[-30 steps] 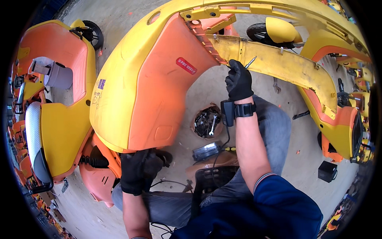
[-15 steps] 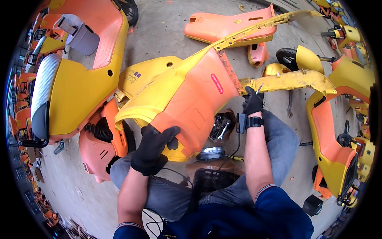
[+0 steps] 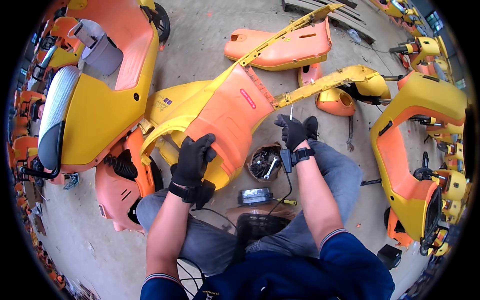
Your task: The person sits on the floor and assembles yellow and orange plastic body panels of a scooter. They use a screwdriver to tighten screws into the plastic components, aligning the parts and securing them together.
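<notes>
An orange and yellow scooter body panel (image 3: 227,120), with two long yellow arms reaching to the far right, lies tilted in front of me. My left hand (image 3: 192,160), in a black glove, is closed on its near edge. My right hand (image 3: 291,131), also gloved, is closed around a screwdriver (image 3: 291,111); its thin metal shank points up and its handle is hidden in the fist. This hand is just below the root of the right yellow arm (image 3: 325,85), apart from the panel. Beneath, between my legs, stands a container of small parts (image 3: 259,165) with a wrench (image 3: 270,168) on top.
A yellow and orange scooter body (image 3: 100,115) with a grey bucket (image 3: 104,55) stands at left, another scooter body (image 3: 400,165) at right. An orange panel (image 3: 285,47) lies beyond. Near my lap are a clear lamp unit (image 3: 255,196) and a yellow-handled tool (image 3: 286,201).
The panel has shifted left and its arms now sit lower and nearer. My right hand has come away from the right arm's root, still holding the screwdriver. My left hand keeps its hold.
</notes>
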